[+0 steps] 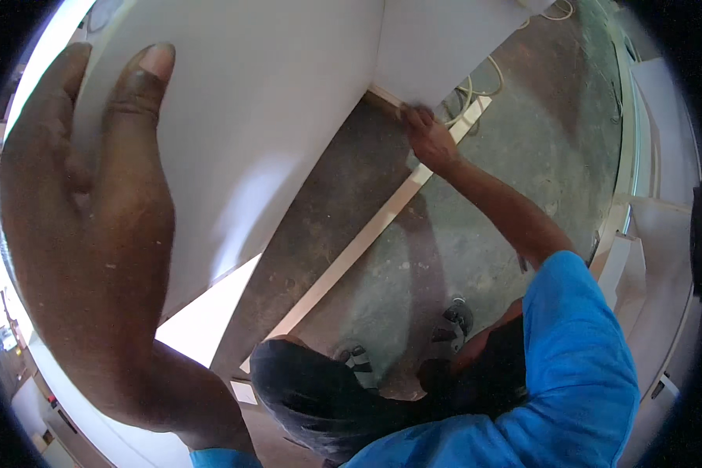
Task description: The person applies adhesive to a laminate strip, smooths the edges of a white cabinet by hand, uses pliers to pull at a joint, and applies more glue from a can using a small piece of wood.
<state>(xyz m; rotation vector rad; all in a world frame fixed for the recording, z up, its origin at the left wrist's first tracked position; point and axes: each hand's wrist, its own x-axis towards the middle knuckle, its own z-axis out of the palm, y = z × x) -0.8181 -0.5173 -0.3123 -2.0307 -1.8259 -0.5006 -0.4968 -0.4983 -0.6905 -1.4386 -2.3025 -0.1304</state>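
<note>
My left hand (105,226) is large in view at the left, its thumb on the face of a big white panel (265,86) and its fingers over the panel's edge. My right arm reaches forward and down. At its end my right hand (431,140) is closed, with bent fingers at the lower corner of a second white panel (448,51), which meets the first at an angle. What those fingers hold is too dark and small to tell. Beside this hand a long pale wooden strip (366,235) lies on the floor, running back toward my knee.
A pale cable (498,78) lies coiled on the grey concrete floor (515,156) beyond my right hand. White boards (655,156) stand along the right side. My sandalled feet (452,318) are below, near the strip. A small white piece (243,391) lies at its near end.
</note>
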